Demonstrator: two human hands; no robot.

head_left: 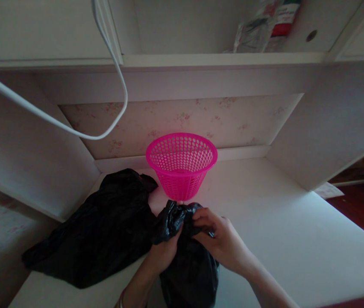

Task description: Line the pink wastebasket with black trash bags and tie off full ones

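Note:
A black plastic bag (191,273) hangs down in front of me, its top bunched up between both hands. My left hand (166,252) is closed around the gathered neck, with a fold of plastic covering most of its fingers. On the other side, my right hand (215,237) pinches the plastic near the top with bent fingers. Just beyond the hands stands a pink plastic basket (182,186) with a perforated wall, upright on the white surface. To its left lies another black plastic bag (105,231), spread out and crumpled.
The white tabletop (281,222) sits in an alcove with side panels and floral wallpaper (182,117) behind. A white cable (118,111) loops down at the upper left. Overhead, a shelf (217,60) holds a clear plastic package (254,36) and a red-labelled item (283,28).

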